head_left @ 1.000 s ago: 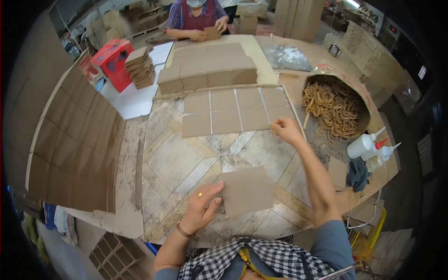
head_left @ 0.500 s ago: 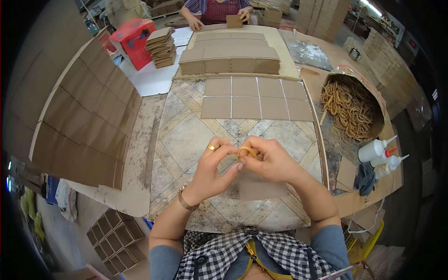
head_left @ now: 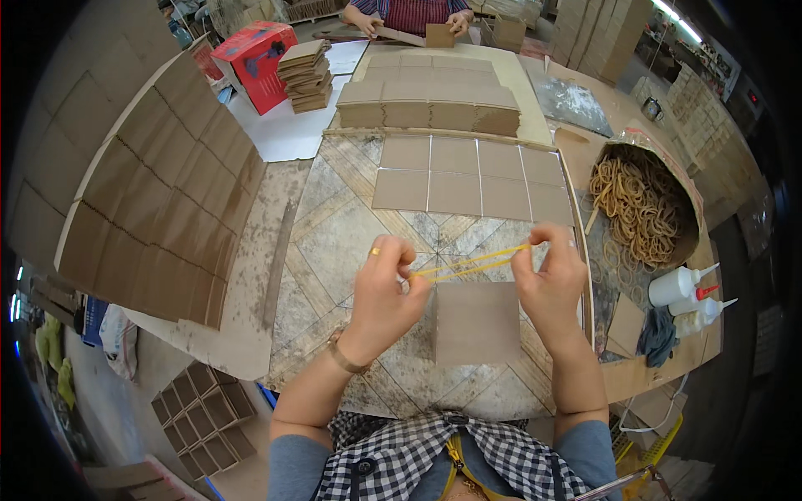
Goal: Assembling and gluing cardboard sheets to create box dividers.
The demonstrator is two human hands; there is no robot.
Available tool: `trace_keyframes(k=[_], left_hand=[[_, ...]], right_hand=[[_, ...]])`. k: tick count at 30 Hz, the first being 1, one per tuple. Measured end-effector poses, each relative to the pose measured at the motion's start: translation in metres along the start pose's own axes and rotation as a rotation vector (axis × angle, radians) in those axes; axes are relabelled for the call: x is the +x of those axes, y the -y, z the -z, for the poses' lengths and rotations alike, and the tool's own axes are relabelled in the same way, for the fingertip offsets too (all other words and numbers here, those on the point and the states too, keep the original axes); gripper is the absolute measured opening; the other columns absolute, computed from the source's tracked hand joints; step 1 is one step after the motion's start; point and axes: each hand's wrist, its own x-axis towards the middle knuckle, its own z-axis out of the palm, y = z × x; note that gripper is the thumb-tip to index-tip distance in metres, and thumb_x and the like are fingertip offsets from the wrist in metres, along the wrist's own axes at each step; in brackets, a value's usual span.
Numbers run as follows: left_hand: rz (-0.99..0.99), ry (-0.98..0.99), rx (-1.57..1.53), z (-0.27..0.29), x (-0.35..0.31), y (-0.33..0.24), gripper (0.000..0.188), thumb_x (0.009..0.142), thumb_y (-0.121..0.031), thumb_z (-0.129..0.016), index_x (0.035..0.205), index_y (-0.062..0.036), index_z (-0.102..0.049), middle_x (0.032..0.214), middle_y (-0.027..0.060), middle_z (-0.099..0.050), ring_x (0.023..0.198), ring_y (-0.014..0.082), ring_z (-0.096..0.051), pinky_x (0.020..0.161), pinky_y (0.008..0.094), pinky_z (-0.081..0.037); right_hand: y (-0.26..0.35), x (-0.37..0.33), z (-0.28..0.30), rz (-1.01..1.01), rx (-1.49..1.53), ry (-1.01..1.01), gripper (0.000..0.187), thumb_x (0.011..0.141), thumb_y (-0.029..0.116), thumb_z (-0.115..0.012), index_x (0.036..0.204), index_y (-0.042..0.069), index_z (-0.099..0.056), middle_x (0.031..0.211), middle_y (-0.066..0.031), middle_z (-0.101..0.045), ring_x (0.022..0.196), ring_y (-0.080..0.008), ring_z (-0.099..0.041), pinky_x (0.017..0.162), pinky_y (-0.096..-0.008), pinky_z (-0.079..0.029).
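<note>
A yellow rubber band (head_left: 470, 265) is stretched between my two hands, its two strands nearly parallel. My left hand (head_left: 386, 284) pinches one end and wears a ring and a wrist bracelet. The other end is hooked in the closed fingers of my right hand (head_left: 549, 271). Below the band, between my forearms, a square block or stack of brown cardboard (head_left: 477, 323) rests on the patterned tabletop (head_left: 334, 250). Farther off lie two rows of flat cardboard squares (head_left: 455, 156) with thin light gaps between them.
Long stacked cardboard strips (head_left: 430, 104) stand behind the squares. At right are a sack of rubber bands (head_left: 639, 200), white glue bottles (head_left: 668, 286) and a dark cloth (head_left: 657, 336). A tall cardboard stack (head_left: 159, 200) leans at left, near a red box (head_left: 255, 63). A co-worker (head_left: 418, 25) handles cardboard opposite.
My hands have moved apart, the right one going right, and the rubber band is now stretched. The cardboard block shows more fully. The co-worker now holds a strip of cardboard too.
</note>
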Motion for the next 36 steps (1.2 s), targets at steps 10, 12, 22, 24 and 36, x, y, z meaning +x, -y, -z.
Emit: trace_keyframes(k=[10, 12, 22, 24, 36], left_hand=[[0.425, 0.439, -0.3, -0.003, -0.008, 0.043, 0.007, 0.08, 0.004, -0.047, 0.077, -0.0024, -0.047, 0.067, 0.0018, -0.054, 0.056, 0.0075, -0.054, 0.045, 0.0219, -0.045], [0.556, 0.461, -0.421, -0.01, -0.006, 0.043, 0.006, 0.082, 0.003, -0.047, 0.079, -0.0027, -0.047, 0.068, 0.0031, -0.056, 0.056, 0.0093, -0.057, 0.046, 0.0232, -0.049], [0.936, 0.446, -0.695, -0.018, -0.019, 0.053, 0.006, 0.083, -0.002, -0.052, 0.08, -0.0053, -0.048, 0.064, 0.0052, -0.057, 0.054, 0.0132, -0.06, 0.045, 0.0252, -0.05], [0.873, 0.404, -0.824, -0.025, -0.043, 0.06, 0.007, 0.08, -0.011, -0.052, 0.077, -0.0051, -0.052, 0.06, 0.0014, -0.054, 0.046, 0.0118, -0.054, 0.041, 0.0261, -0.047], [0.648, 0.09, -0.325, -0.063, -0.086, 0.05, 0.014, 0.082, -0.003, -0.042, 0.094, -0.0006, -0.046, 0.092, 0.0225, -0.051, 0.086, 0.0388, -0.05, 0.078, 0.0451, -0.041]], right_hand=[[-0.064, -0.02, 0.027, -0.172, -0.115, 0.223, 0.014, 0.067, -0.002, -0.052, 0.079, 0.005, -0.05, 0.063, -0.0097, -0.054, 0.047, -0.0236, -0.054, 0.046, -0.033, -0.043], [-0.071, -0.024, 0.024, -0.244, -0.063, 0.282, 0.013, 0.068, -0.002, -0.051, 0.079, 0.004, -0.05, 0.063, -0.0094, -0.054, 0.047, -0.0218, -0.053, 0.045, -0.031, -0.043], [-0.093, -0.035, -0.026, -0.802, 0.667, 0.747, 0.008, 0.079, 0.005, -0.052, 0.085, 0.009, -0.051, 0.071, 0.0002, -0.051, 0.056, -0.0077, -0.051, 0.046, -0.0221, -0.042], [-0.156, -0.082, -0.049, -0.727, 0.722, 0.651, 0.024, 0.085, 0.008, -0.05, 0.108, 0.007, -0.056, 0.097, -0.0048, -0.059, 0.087, -0.0136, -0.058, 0.074, -0.0261, -0.049], [-0.113, -0.081, -0.045, -0.927, 0.691, 1.081, 0.044, 0.091, 0.023, -0.048, 0.132, 0.007, -0.043, 0.118, -0.0129, -0.055, 0.104, -0.0223, -0.056, 0.088, -0.0326, -0.048]])
